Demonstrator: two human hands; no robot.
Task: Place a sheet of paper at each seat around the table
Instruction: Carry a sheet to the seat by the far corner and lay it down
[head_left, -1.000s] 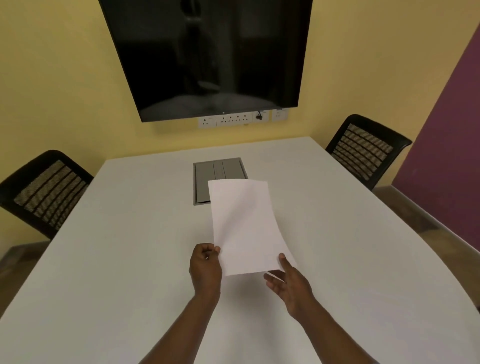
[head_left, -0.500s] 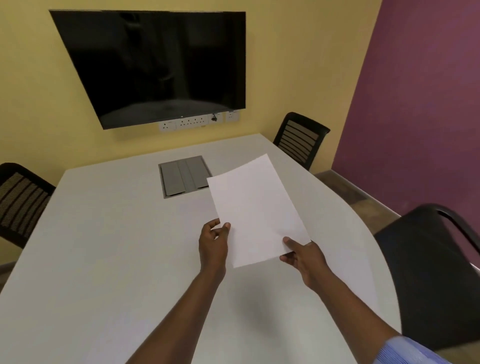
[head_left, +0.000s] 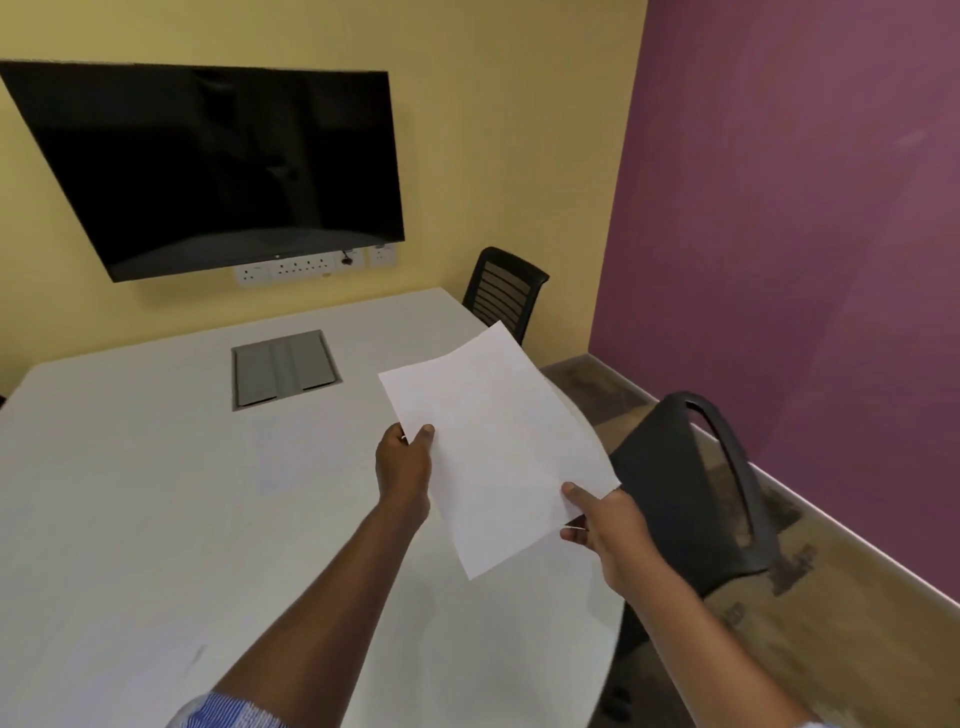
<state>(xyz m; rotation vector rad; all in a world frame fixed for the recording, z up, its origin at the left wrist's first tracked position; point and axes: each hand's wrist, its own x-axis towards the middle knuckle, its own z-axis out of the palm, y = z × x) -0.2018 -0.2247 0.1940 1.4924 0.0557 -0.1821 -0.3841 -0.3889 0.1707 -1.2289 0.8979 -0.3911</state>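
Paper (head_left: 498, 441) hangs over the table (head_left: 156, 493) by the near chair (head_left: 675, 483), pinched in our left hand (head_left: 402, 467) and right hand (head_left: 605, 519), no seat visibly served yet

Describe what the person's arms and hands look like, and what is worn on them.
Both hands, the left hand and the right hand, are bare: no gloves, no watch or bracelet at the wrists. Both forearms are uncovered. A striped blue-and-white sleeve begins near the left elbow; any sleeve on the right arm is not clearly in view.
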